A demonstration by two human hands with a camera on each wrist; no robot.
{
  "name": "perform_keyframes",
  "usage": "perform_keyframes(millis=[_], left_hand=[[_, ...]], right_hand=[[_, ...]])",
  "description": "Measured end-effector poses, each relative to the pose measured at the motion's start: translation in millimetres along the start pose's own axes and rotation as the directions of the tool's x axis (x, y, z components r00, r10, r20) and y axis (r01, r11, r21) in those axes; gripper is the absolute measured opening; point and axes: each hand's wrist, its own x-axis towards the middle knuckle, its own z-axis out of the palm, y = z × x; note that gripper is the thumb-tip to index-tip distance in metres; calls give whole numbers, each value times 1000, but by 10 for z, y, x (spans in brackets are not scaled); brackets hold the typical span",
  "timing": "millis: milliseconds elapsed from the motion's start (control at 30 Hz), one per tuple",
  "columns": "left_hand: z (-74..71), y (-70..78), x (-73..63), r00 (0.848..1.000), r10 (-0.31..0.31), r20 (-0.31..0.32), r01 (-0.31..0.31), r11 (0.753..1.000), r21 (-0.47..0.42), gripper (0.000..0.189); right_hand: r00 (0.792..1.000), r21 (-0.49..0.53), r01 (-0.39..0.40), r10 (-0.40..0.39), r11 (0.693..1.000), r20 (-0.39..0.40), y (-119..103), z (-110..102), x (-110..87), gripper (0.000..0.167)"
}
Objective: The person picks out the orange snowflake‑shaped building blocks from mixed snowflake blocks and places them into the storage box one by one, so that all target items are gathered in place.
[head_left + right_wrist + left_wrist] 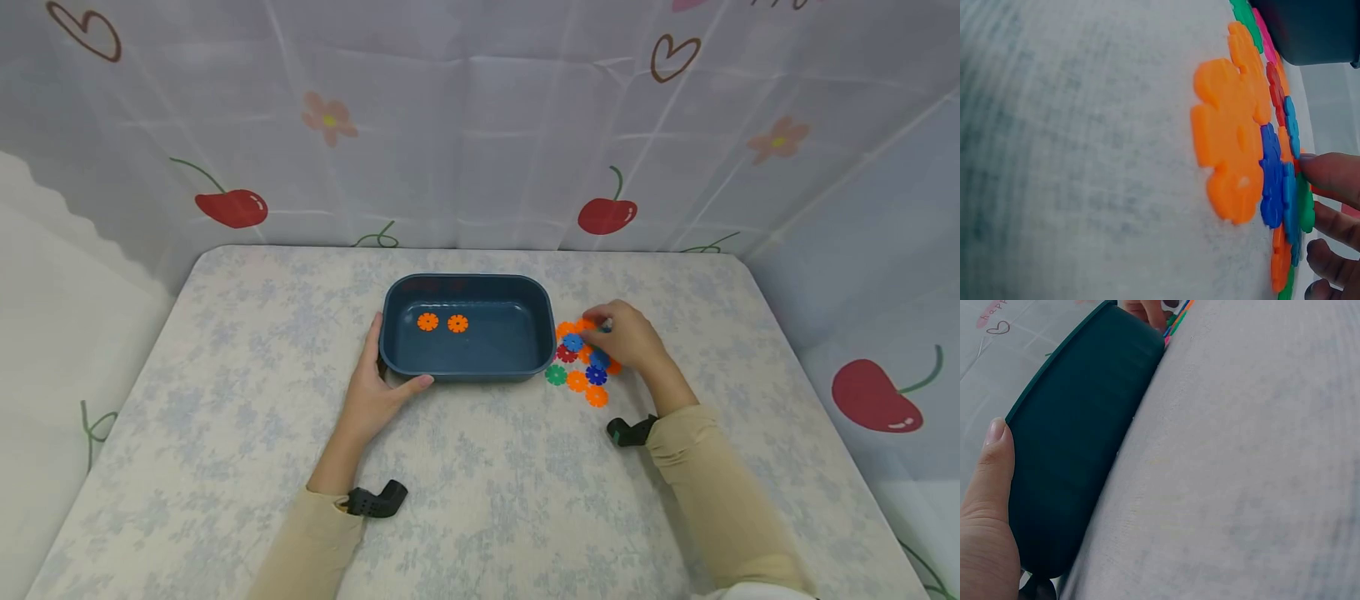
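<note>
A dark blue rectangular basin [480,358] stands on the table with two orange flower-shaped plastic discs [427,322] inside. My left hand [371,400] grips its near left corner, thumb along the front wall and fingers against the left end. Right of the basin lies a loose pile of orange, blue, red and green notched discs [596,375]. My right hand [626,333] reaches over the far side of this pile. In the right wrist view, its thumb and fingers sit around a green disc [1305,203] and an orange one; I cannot tell whether they pinch either.
The table [480,500] has a pale floral cloth. A white curtain [465,150] printed with cherries, hearts and flowers hangs behind it and at the sides. Black wrist cameras [378,500] are strapped to both forearms, below tan sleeves.
</note>
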Motion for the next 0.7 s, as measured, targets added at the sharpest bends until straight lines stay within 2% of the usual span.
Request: perform_keyframes(millis=[167, 500, 700], left_hand=[[14, -96, 19, 1000, 25, -15, -25, 1000, 16, 119], [12, -96, 14, 999, 35, -19, -35, 999, 15, 119], [13, -102, 16, 999, 33, -19, -32, 999, 21, 120]], right_hand=[[1000, 52, -16, 17, 999, -13, -6, 15, 27, 36], [999, 114, 3, 2, 993, -37, -14, 32, 73, 30], [999, 99, -4, 10, 995, -54, -21, 55, 89, 32]])
